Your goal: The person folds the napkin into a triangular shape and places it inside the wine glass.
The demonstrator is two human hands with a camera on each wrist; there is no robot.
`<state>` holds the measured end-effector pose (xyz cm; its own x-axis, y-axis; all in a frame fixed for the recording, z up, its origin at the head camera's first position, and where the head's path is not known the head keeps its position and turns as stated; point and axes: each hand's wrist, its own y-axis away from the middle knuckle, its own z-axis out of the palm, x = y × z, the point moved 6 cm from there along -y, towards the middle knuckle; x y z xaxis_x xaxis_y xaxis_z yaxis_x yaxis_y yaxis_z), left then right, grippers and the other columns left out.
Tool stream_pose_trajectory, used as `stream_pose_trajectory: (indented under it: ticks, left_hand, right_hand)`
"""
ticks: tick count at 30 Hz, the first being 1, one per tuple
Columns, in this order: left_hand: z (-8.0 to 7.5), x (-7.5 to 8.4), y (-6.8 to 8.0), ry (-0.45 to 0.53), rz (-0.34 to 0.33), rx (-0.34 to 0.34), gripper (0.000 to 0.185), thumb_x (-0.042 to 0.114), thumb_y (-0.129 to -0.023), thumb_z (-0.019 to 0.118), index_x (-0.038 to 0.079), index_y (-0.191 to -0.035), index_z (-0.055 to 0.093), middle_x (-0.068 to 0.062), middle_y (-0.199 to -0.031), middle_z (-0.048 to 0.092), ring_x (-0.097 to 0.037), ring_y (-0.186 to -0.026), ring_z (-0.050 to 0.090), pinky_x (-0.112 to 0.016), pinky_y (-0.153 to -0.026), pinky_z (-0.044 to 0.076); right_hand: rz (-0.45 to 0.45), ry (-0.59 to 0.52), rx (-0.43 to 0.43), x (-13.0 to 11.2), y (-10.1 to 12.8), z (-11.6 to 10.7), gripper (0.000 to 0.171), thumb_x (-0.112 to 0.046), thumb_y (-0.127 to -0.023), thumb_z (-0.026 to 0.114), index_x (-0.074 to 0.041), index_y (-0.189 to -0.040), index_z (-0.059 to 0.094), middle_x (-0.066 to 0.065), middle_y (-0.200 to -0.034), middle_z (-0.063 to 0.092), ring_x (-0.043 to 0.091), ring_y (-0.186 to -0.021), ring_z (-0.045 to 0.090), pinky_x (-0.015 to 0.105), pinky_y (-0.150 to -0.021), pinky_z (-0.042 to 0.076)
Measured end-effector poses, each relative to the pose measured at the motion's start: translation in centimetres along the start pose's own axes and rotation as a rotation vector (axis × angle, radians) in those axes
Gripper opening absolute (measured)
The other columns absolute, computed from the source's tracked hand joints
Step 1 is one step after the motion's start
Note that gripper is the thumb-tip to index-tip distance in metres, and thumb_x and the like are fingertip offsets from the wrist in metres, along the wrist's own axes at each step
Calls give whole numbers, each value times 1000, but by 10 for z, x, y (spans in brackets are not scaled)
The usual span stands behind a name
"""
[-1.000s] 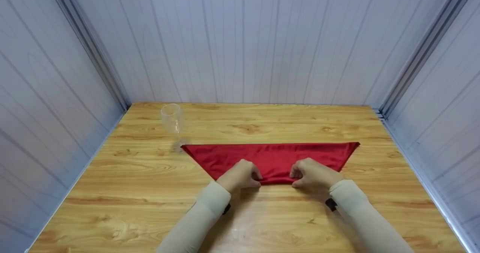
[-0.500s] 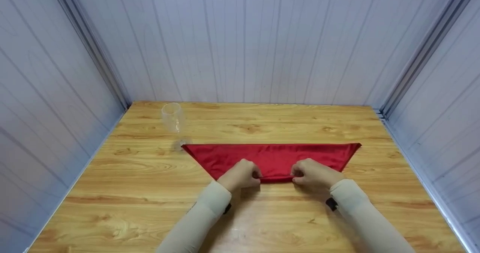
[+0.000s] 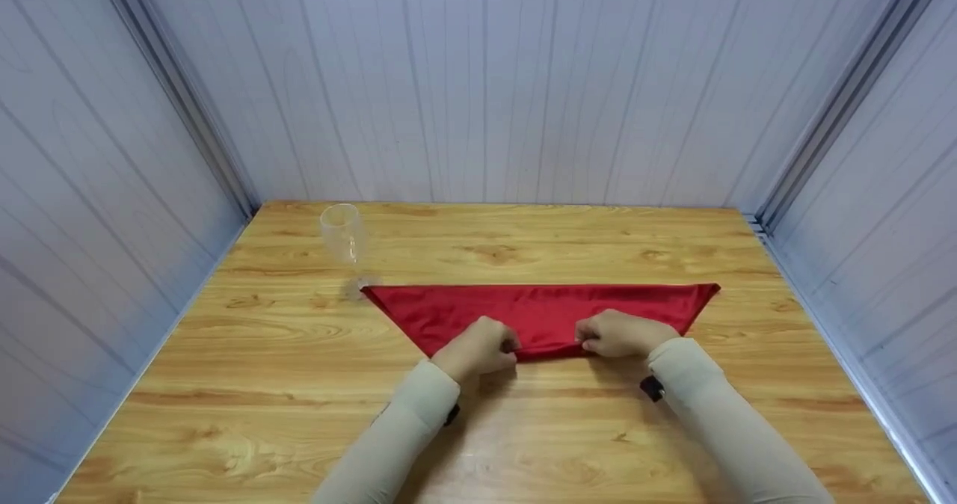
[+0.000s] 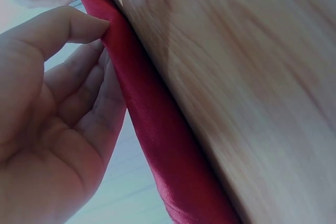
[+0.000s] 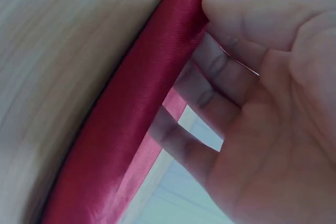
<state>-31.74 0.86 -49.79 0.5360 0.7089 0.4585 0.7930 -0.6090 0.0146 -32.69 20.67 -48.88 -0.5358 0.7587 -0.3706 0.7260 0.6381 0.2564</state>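
Observation:
A shiny red cloth [image 3: 546,313] lies across the table as a wide trapezoid, its long side away from me. The near edge is rolled into a narrow band. My left hand [image 3: 478,347] pinches this band left of its middle, thumb on the near side. To the right, my right hand [image 3: 624,332] pinches the same band. In the left wrist view the left thumb [image 4: 86,26] presses on the red roll [image 4: 152,114]. The right wrist view has the right thumb [image 5: 236,17] against the roll, with the other fingers [image 5: 184,142] over its far side.
A clear stemmed glass [image 3: 344,235] stands at the back left, its foot close to the cloth's left corner. The wood-grain table [image 3: 299,407] is bordered by pale panel walls [image 3: 478,85] at the back and both sides.
The cloth's near edge has rolled slightly away from me, so the trapezoid is a little narrower. My right hand has shifted a little forward and left; the left hand has barely moved.

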Motion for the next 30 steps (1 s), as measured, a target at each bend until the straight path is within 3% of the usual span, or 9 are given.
stream_pose_trajectory:
  ticks: [7, 13, 18, 24, 30]
  left_hand:
    - [2, -1, 0, 8, 8, -4, 10, 7, -88, 73, 8, -95, 79, 2, -88, 72, -6, -78, 59, -22, -71, 50]
    - [1, 0, 1, 37, 27, 15, 8, 8, -86, 77, 6, -94, 78, 1, -87, 72, -8, -77, 61, -24, -71, 52]
    - [1, -3, 1, 72, 17, 10, 15, 8, -83, 82, 5, -96, 74, -1, -88, 71, -11, -81, 64, -25, -74, 53]
    - [-5, -7, 0, 96, 0, 3, 7, 11, -91, 75, 7, -97, 73, 0, -91, 72, -12, -88, 67, -25, -78, 53]
    - [-10, -12, -1, 147, -16, -1, 5, 18, -95, 71, 13, -94, 70, 6, -80, 65, -7, -75, 57, -26, -72, 48]
  right_hand:
    - [54, -129, -4, 9, -4, 7, 10, -7, -100, 56, -16, -97, 59, -5, -89, 62, 12, -79, 51, 35, -76, 43]
    - [25, -109, 39, 11, -5, 4, 7, -10, -98, 63, -14, -93, 61, -5, -90, 61, 11, -80, 51, 34, -74, 45]
    - [0, -93, 108, 13, -5, 1, 13, -12, -94, 70, -13, -83, 62, -6, -83, 57, 10, -77, 49, 32, -72, 44]
    - [52, -115, 123, 16, -5, -1, 15, -16, -96, 70, -16, -81, 66, -9, -79, 61, 10, -74, 50, 32, -69, 45]
    - [92, -126, 120, 17, -4, -1, 16, -17, -95, 70, -16, -80, 66, -8, -78, 61, 10, -73, 51, 33, -70, 46]
